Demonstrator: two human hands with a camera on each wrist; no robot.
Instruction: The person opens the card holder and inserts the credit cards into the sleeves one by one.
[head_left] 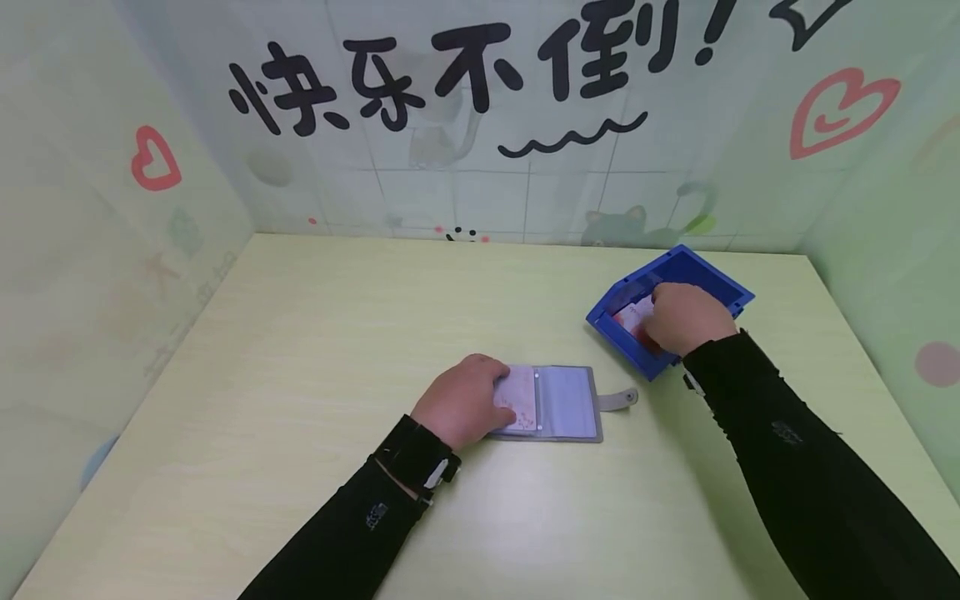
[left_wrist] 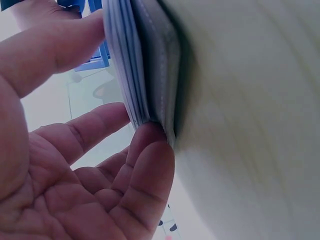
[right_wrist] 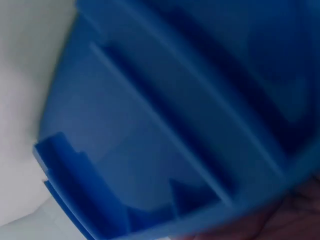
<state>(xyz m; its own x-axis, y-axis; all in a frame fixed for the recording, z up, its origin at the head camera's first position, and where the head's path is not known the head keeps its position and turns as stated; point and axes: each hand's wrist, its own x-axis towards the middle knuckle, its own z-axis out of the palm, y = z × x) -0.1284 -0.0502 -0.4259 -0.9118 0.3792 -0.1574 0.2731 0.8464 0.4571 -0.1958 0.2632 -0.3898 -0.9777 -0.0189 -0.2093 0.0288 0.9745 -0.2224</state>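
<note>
A small grey card holder (head_left: 570,404) lies open on the table, its strap (head_left: 618,400) pointing right. A pink card shows in its left-hand page. My left hand (head_left: 463,402) grips the holder's left side, thumb at the near edge and fingers at the far one. In the left wrist view, the stacked sleeves (left_wrist: 127,65) stand between thumb and fingers. My right hand (head_left: 688,317) reaches into a blue tray (head_left: 626,342), fingers curled down beside a pink-and-white card (head_left: 633,315). Its fingertips are hidden, so I cannot tell whether they pinch a card.
The pale wooden table (head_left: 315,333) extends around both things. A printed backdrop (head_left: 450,192) rises behind the table, with side panels at left and right. The tray's blue outer side (right_wrist: 145,140) fills most of the right wrist view.
</note>
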